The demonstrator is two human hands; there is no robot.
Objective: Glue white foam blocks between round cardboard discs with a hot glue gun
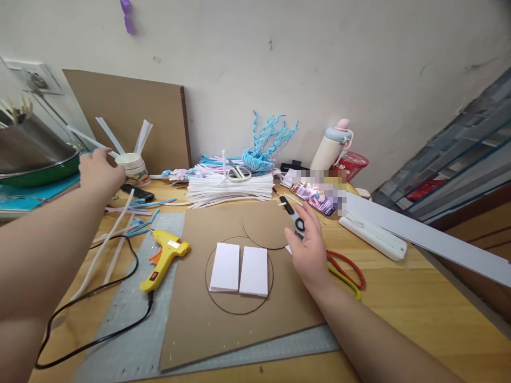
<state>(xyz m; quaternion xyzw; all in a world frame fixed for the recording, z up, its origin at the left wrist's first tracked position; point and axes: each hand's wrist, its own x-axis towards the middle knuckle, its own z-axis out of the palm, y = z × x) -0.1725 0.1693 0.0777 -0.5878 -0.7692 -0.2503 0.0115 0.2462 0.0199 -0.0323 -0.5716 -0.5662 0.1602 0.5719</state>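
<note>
My left hand [99, 171] is stretched out to the back left, fingers curled beside a paper cup [133, 166] that holds several white sticks. My right hand [309, 249] rests on the right edge of a brown cardboard sheet [223, 319], closed round a black and grey utility knife [293, 217]. Two white rectangular pieces [238, 268] lie side by side inside a drawn circle on the cardboard. A cut cardboard disc [265, 226] lies just behind them. A yellow glue gun [163, 258] lies on a grey cutting mat [131, 319] to the left.
The glue gun's black cord [96, 290] loops across the left of the wooden table. A stack of white strips [229, 190] with scissors [238, 171] on top sits at the back. Red and yellow scissors [347, 271], a bottle [331, 148], a long white board [431, 239] and a pan [35, 154] are nearby.
</note>
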